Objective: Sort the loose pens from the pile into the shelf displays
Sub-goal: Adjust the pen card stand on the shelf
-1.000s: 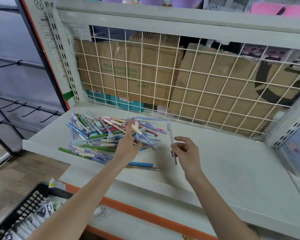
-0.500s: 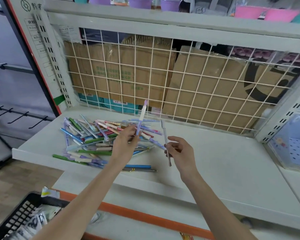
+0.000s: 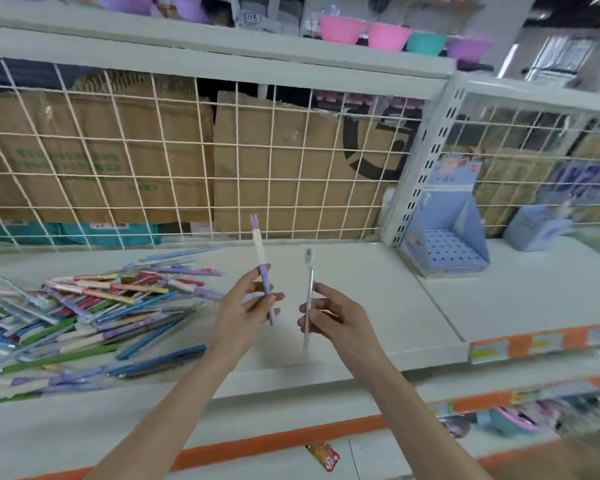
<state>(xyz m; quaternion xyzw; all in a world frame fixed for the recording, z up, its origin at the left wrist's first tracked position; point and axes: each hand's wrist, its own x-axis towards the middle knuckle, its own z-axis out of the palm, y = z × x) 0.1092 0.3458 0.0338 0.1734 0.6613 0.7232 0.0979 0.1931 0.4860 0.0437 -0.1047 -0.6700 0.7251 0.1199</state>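
The loose pile of multicoloured plastic pens (image 3: 94,313) lies on the left part of the white metal shelf (image 3: 378,299), near its front edge. To the right of the pile, the left hand (image 3: 243,313) pinches a purple-and-white pen with a forked purple cap (image 3: 262,268) between thumb and fingers, holding it nearly upright above the shelf. Just beside it, the right hand (image 3: 333,317) pinches a slim white pen with a grey cap (image 3: 309,296), also nearly upright. The two pens are close but apart. Further right, on the adjoining shelf section past the perforated upright, stands an open light-blue cardboard display box with a perforated insert (image 3: 445,230). A white wire grid (image 3: 194,161) forms the far wall, with brown cardboard cartons (image 3: 111,161) behind it.
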